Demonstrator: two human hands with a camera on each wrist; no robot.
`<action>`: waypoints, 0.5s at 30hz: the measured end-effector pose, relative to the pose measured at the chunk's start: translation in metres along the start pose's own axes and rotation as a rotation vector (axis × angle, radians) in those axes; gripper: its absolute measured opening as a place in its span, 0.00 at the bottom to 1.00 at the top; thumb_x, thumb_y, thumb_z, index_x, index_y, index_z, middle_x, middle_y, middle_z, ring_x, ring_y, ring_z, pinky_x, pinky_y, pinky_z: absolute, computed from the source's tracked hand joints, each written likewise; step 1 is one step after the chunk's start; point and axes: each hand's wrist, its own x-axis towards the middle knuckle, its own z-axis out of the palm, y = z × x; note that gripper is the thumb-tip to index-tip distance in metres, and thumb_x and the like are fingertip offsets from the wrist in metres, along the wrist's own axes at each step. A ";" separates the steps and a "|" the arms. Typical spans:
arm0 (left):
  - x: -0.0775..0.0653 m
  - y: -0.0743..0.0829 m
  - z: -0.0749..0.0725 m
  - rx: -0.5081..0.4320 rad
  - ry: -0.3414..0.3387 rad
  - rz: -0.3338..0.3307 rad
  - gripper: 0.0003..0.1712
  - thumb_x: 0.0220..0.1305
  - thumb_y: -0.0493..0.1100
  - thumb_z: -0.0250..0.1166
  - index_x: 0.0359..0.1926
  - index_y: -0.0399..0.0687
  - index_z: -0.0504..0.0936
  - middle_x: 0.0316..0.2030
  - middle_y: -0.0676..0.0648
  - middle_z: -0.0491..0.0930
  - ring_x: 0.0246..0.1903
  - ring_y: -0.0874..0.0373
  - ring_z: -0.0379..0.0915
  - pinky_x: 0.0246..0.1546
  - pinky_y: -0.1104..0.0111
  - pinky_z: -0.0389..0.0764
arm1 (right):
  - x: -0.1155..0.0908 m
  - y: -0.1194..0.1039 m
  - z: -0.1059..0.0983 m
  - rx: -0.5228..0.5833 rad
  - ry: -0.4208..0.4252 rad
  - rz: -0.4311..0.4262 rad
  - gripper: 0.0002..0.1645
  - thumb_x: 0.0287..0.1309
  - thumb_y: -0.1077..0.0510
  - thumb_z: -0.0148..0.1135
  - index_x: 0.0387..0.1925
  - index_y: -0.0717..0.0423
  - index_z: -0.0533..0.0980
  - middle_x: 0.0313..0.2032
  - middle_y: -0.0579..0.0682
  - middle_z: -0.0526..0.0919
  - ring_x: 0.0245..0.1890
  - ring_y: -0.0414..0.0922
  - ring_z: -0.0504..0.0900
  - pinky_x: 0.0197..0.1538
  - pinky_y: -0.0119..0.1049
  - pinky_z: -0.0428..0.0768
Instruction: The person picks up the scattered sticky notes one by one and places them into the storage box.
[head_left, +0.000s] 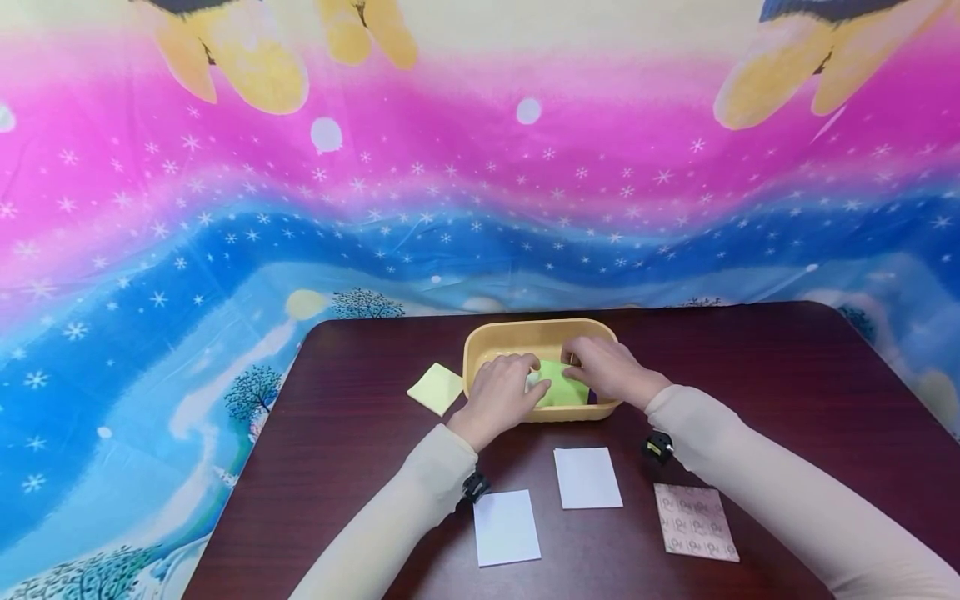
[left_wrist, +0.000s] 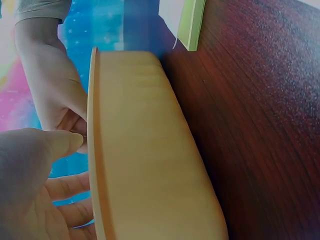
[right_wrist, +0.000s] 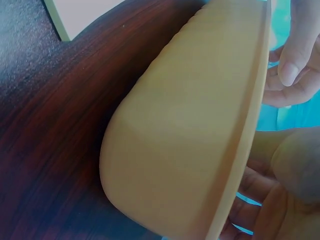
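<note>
A yellow plastic basket (head_left: pixel 517 332) stands near the far edge of the table, with both hands reaching in over its near rim. Inside lies a light green, flat-looking thing (head_left: pixel 564 390) whose kind I cannot tell. My left hand (head_left: pixel 501 390) is at its left side, thumb and fingers apart and bent, beside a small whitish thing (head_left: pixel 532 380). At its upper right, my right hand (head_left: pixel 606 367) has bent fingers close to or touching the green thing. In both wrist views the basket wall hides the fingertips and contents. A dark bit (head_left: pixel 592 397) shows under the right hand.
A pale yellow square pad (head_left: pixel 436 388) lies left of the basket. Two white square pads (head_left: pixel 507 527) (head_left: pixel 588 477) are in front of it. A patterned pinkish square (head_left: pixel 697 522) lies near the right forearm. Behind the dark wooden table (head_left: pixel 787 375) hangs a printed cloth (head_left: pixel 480 192).
</note>
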 end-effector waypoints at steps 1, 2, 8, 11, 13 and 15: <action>0.000 0.000 0.000 -0.001 -0.002 -0.003 0.19 0.69 0.57 0.63 0.51 0.50 0.84 0.45 0.49 0.88 0.44 0.51 0.84 0.44 0.60 0.81 | 0.000 0.000 0.000 -0.005 -0.006 0.000 0.05 0.63 0.57 0.69 0.39 0.54 0.83 0.34 0.48 0.87 0.28 0.40 0.80 0.28 0.37 0.76; 0.000 -0.001 0.000 -0.001 -0.004 -0.005 0.19 0.70 0.57 0.63 0.51 0.50 0.84 0.46 0.49 0.88 0.45 0.51 0.83 0.44 0.60 0.81 | 0.001 0.000 0.000 -0.009 -0.013 0.000 0.06 0.63 0.58 0.69 0.40 0.54 0.83 0.34 0.49 0.87 0.27 0.40 0.80 0.28 0.37 0.75; 0.000 -0.003 0.001 0.006 -0.011 -0.016 0.19 0.70 0.57 0.63 0.51 0.51 0.84 0.47 0.49 0.88 0.46 0.51 0.83 0.44 0.60 0.81 | 0.004 0.001 0.002 -0.020 -0.048 0.006 0.09 0.63 0.58 0.68 0.43 0.57 0.83 0.36 0.50 0.87 0.27 0.40 0.80 0.28 0.37 0.76; 0.001 -0.005 0.003 0.011 -0.008 -0.018 0.19 0.70 0.57 0.63 0.51 0.51 0.84 0.47 0.49 0.88 0.46 0.51 0.83 0.44 0.59 0.81 | 0.005 0.001 0.002 -0.019 -0.058 0.004 0.12 0.63 0.58 0.68 0.46 0.59 0.83 0.39 0.52 0.88 0.29 0.41 0.83 0.30 0.38 0.78; 0.001 -0.006 0.003 0.014 -0.003 -0.016 0.19 0.70 0.57 0.63 0.51 0.51 0.84 0.46 0.49 0.88 0.46 0.51 0.83 0.43 0.59 0.81 | 0.005 0.001 0.003 -0.015 -0.061 0.005 0.13 0.63 0.59 0.68 0.48 0.59 0.82 0.41 0.53 0.89 0.32 0.42 0.85 0.32 0.39 0.80; 0.001 -0.006 0.003 0.015 0.000 -0.014 0.19 0.70 0.57 0.63 0.50 0.51 0.84 0.46 0.49 0.88 0.46 0.51 0.84 0.43 0.59 0.81 | 0.005 0.002 0.003 -0.013 -0.061 0.005 0.14 0.63 0.59 0.68 0.49 0.60 0.82 0.43 0.55 0.89 0.35 0.45 0.87 0.35 0.42 0.82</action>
